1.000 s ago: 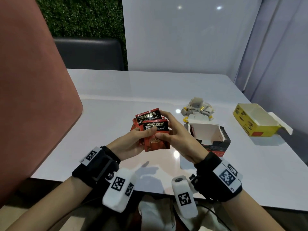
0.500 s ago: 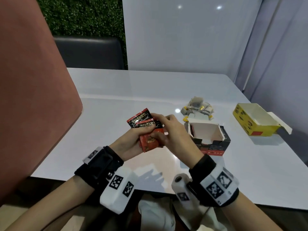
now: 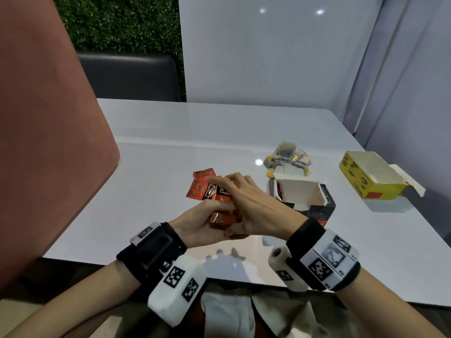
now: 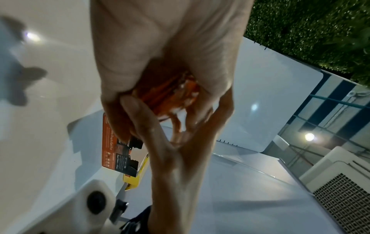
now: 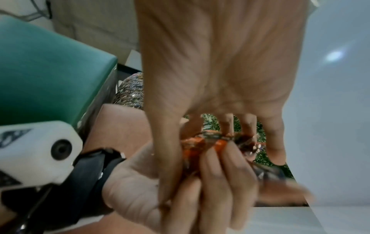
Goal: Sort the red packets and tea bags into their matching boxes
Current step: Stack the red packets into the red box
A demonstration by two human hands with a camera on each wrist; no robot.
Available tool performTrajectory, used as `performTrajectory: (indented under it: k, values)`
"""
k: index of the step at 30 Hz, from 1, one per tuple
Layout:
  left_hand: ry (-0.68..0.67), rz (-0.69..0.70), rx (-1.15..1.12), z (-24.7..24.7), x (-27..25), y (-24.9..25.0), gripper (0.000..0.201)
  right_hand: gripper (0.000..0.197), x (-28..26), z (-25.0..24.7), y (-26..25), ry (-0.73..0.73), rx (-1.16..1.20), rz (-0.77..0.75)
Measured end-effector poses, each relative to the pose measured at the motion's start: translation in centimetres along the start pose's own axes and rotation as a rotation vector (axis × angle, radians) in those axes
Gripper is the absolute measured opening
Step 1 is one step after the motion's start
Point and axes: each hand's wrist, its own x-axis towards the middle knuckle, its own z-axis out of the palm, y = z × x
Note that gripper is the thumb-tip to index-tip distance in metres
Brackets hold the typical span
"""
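Observation:
Both hands hold a small stack of red packets (image 3: 223, 217) just above the table's near middle. My left hand (image 3: 202, 225) cups the stack from below, fingers curled round it (image 5: 212, 171). Over the top lies my right hand (image 3: 246, 203), thumb under and fingers spread across the packets (image 5: 206, 139). In the left wrist view the packets (image 4: 170, 95) show orange between palm and fingers. More red packets (image 3: 201, 184) lie on the table just beyond the fingers. The black-and-red box (image 3: 302, 198) stands open right of the hands. A pile of tea bags (image 3: 288, 157) lies behind it. The yellow box (image 3: 366, 174) is open at far right.
The white table (image 3: 170, 132) has bare surface to the left and far side. A large pink panel (image 3: 44, 142) rises along the left edge. A dark chair back (image 3: 129, 76) stands behind the table; grey walls close the right side.
The hands have dropped toward the table and the right hand has turned over the top of the stack. The packets, fanned upright before, now lie flatter between the hands.

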Motion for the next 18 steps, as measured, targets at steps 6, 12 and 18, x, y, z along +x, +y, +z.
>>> performTrajectory:
  k: [6,12,18]
  values:
    - [-0.064,0.017,-0.062,-0.62,-0.20,0.00,0.038,0.102,-0.67,0.57,0.14,0.010,0.169,0.019]
    - [-0.180,-0.061,-0.061,-0.40,-0.34,-0.10,0.033,0.106,-0.62,0.24,0.14,-0.043,0.297,-0.048]
    - [-0.115,-0.128,0.113,-0.16,-0.80,-0.07,0.014,0.099,-0.82,-0.14,0.06,-0.150,0.295,-0.094]
